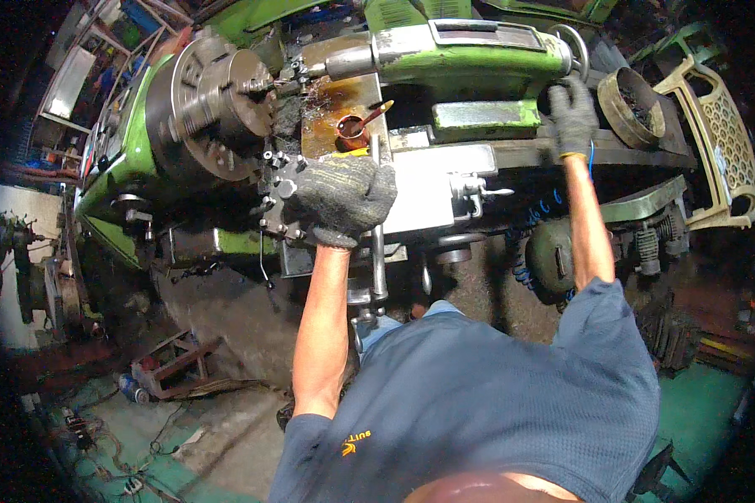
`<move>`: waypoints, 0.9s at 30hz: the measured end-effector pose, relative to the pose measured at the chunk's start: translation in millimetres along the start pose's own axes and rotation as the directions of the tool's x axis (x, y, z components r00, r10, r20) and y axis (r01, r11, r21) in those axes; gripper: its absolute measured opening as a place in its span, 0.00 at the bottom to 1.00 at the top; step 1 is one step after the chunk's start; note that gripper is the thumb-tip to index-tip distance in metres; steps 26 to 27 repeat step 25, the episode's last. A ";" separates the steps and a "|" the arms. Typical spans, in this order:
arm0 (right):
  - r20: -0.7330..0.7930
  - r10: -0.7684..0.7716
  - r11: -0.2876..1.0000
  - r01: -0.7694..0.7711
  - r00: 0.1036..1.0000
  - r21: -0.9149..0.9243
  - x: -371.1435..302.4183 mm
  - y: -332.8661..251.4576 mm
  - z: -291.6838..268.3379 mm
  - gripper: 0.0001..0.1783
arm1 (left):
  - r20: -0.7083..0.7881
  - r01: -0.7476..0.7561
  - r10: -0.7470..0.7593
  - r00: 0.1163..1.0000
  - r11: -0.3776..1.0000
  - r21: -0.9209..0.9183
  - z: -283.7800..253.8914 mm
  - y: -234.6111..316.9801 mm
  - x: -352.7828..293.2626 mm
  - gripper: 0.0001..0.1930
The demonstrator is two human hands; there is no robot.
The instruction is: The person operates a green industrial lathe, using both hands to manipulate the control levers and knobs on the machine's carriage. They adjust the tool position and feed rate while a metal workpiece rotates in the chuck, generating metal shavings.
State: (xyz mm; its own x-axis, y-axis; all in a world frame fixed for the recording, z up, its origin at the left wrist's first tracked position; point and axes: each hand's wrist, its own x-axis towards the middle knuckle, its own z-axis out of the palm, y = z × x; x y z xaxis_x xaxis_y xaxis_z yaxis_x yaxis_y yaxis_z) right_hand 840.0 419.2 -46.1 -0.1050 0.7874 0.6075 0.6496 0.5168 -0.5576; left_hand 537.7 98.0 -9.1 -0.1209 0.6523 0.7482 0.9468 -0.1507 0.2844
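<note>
At a green metal lathe, my left hand (344,197), in a dark grey knit glove, lies over the tool post (285,189) with its fingers curled in. Whatever it grips is hidden beneath the glove. A steel bar (377,260) runs close by that hand. My right hand (572,117), also gloved, reaches out by the tailstock (495,63), just below its handwheel (575,50); blur hides how its fingers are set. To the left is the round chuck (226,113), its face smeared. A reddish cup (351,130) with a brush (379,111) stands on the oily carriage.
A round pan (633,109) of dark bits sits right of the tailstock, beside a beige plastic chair (717,142). Crank handles (495,192) stick out from the slide. A green tank (554,256) stands below my right arm; a rusty frame (176,365) lies on the floor.
</note>
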 end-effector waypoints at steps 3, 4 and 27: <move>-0.271 0.003 0.994 -0.033 0.963 -0.104 58.5 86.2 -15.1 0.34 | 0.004 -0.022 0.022 1.000 1.000 -0.010 5.1 0.2 3.9 0.12; -0.295 0.028 0.994 -0.058 0.955 -0.092 79.8 125.3 -16.1 0.35 | 0.012 -0.022 0.022 1.000 1.000 0.011 2.7 5.1 8.3 0.12; -0.142 0.317 0.788 -0.344 0.938 -0.511 159.6 164.4 57.8 0.30 | 0.039 -0.027 0.026 0.999 0.999 0.026 9.7 -6.4 0.3 0.12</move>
